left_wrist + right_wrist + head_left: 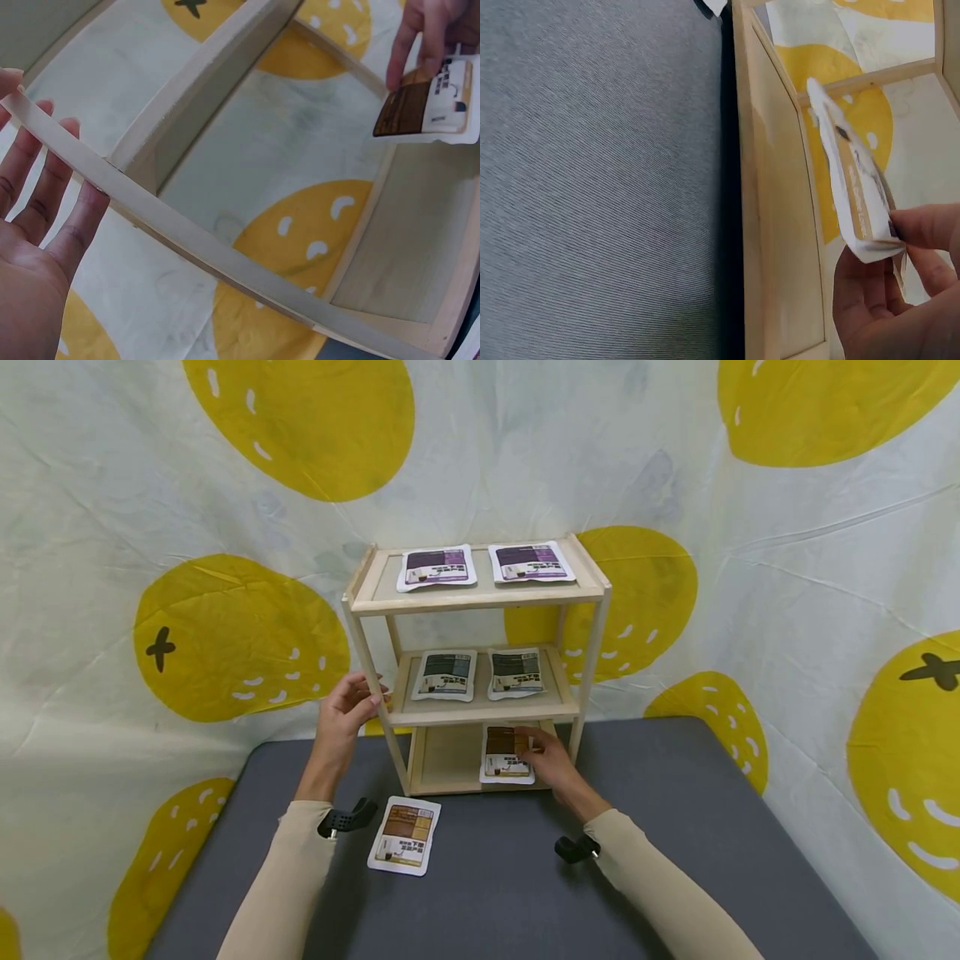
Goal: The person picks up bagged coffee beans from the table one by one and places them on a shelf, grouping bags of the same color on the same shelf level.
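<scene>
A three-tier wooden shelf rack (480,603) stands at the back of the table. My left hand (347,714) holds its left front post (187,232) at middle-tier height, with thumb and fingers on either side of the wood. Over the bottom tier, my right hand (551,764) pinches a flat brown-and-white pouch (507,754) by its right edge. From the right wrist, that pouch (851,176) is seen tilted above the bottom board (784,195), thumb on its printed face. Another brown-and-white pouch (405,836) lies on the table by my left wrist.
Two purple-labelled pouches (437,567) lie on the top tier. Two dark green-labelled pouches (444,675) are on the middle tier. The dark grey table (510,893) extends in front, and a white cloth (480,452) printed with yellow fruit hangs behind.
</scene>
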Demonstrator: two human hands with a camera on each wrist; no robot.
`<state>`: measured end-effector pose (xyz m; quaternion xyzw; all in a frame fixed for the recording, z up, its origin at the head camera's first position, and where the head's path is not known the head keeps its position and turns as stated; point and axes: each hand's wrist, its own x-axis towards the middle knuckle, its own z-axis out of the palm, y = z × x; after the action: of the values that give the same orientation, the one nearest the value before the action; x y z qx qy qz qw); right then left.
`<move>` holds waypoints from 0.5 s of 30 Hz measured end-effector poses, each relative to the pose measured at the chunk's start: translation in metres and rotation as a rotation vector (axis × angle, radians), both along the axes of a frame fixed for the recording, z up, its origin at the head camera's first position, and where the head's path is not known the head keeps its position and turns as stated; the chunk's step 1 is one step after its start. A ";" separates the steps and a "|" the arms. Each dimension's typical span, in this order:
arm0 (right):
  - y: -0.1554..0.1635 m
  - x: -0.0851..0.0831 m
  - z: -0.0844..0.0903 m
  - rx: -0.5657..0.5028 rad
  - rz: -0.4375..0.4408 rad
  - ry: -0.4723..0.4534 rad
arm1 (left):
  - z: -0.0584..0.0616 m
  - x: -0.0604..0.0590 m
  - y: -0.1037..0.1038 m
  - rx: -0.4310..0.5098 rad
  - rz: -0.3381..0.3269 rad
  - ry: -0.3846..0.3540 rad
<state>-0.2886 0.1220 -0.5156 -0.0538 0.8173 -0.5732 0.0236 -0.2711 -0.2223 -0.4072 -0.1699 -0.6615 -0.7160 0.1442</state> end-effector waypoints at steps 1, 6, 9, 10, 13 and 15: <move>0.000 -0.002 0.000 0.006 -0.004 -0.004 | 0.000 0.000 0.000 0.000 -0.002 0.000; 0.001 -0.007 0.000 0.020 -0.032 -0.037 | 0.002 0.002 0.001 0.000 -0.001 0.000; 0.000 -0.010 -0.002 0.021 -0.039 -0.044 | 0.002 0.003 0.002 0.000 0.002 0.000; -0.001 -0.011 -0.002 0.016 -0.041 -0.049 | 0.002 0.003 0.002 -0.001 0.003 0.001; -0.003 -0.013 -0.001 -0.006 -0.050 -0.067 | 0.002 0.003 0.002 0.004 0.001 0.004; -0.004 -0.013 0.000 -0.001 -0.062 -0.075 | 0.002 0.002 0.001 0.010 0.000 0.005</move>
<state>-0.3020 0.1182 -0.5152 -0.0071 0.8169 -0.5755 0.0366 -0.2689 -0.2208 -0.4051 -0.1709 -0.6578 -0.7188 0.1468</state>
